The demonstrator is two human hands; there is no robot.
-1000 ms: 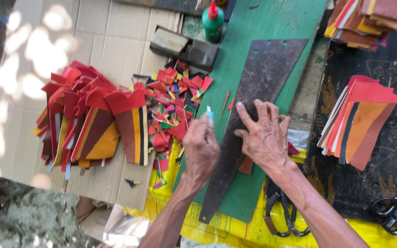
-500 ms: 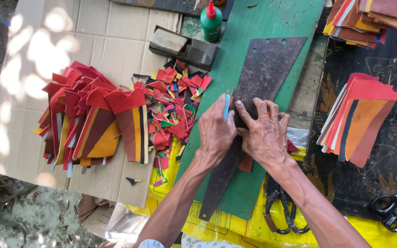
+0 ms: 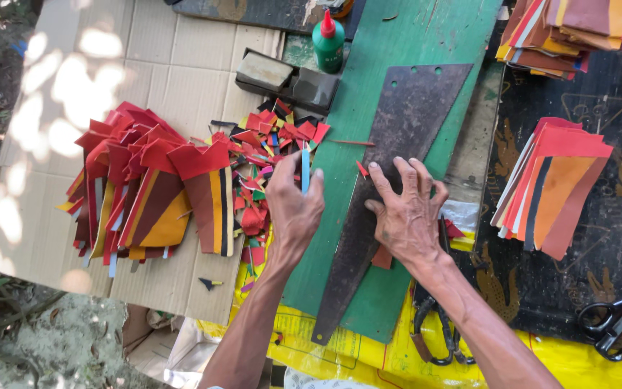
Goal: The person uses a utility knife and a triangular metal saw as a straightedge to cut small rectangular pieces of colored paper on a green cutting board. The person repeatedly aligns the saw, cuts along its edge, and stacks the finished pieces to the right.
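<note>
My right hand presses flat, fingers spread, on a dark, rusty triangular metal plate that lies on a green cutting board. A red piece sticks out from under the plate by my wrist. My left hand is just left of the plate's edge and grips a thin light-blue blade that points up. A small red sliver lies at the plate's edge between my hands.
A heap of coloured scraps and a stack of red, orange and striped pieces lie on cardboard at the left. More stacks sit at the right. A green glue bottle, dark blocks and scissors are nearby.
My left hand slid up along the plate's left edge with the blade, then pulled away to the left. My right hand stayed pressed on the plate.
</note>
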